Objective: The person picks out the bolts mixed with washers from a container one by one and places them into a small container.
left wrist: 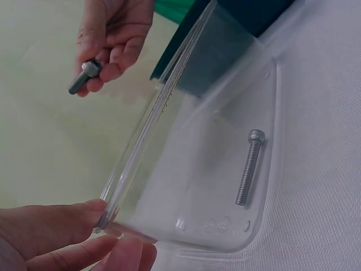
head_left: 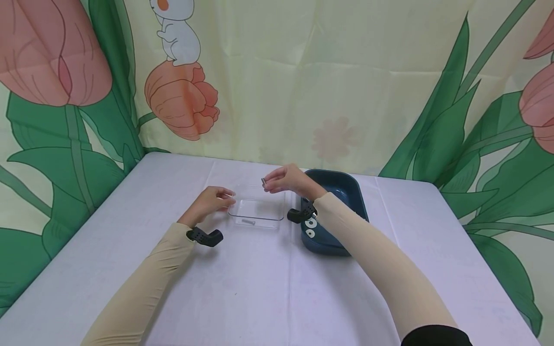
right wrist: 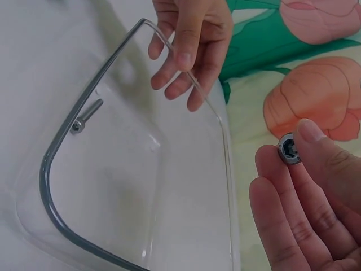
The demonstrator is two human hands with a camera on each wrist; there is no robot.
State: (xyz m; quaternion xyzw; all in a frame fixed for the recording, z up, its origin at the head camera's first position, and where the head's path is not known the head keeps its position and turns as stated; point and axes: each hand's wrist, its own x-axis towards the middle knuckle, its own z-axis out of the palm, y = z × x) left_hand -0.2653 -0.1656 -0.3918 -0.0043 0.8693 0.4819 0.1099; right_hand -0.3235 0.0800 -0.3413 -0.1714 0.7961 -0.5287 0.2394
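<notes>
A clear plastic container (head_left: pixel 258 219) stands on the table. My left hand (head_left: pixel 210 202) pinches its left rim, thumb on the near side and fingers behind the wall in the right wrist view. Above the container's far right part, my right hand (head_left: pixel 291 180) holds a short socket-head bolt (left wrist: pixel 86 77) between thumb and fingertips, its hex recess showing in the right wrist view. Inside the container, a longer silver socket-head bolt (left wrist: pixel 249 167) lies on the bottom, near the front wall.
Right of the container sits a dark blue bin (head_left: pixel 323 246), partly hidden by my right forearm. White washer-like rings (head_left: pixel 310 223) show in its near left part. The white-covered table (head_left: pixel 242 288) ends at a tulip-printed curtain (head_left: pixel 277 96).
</notes>
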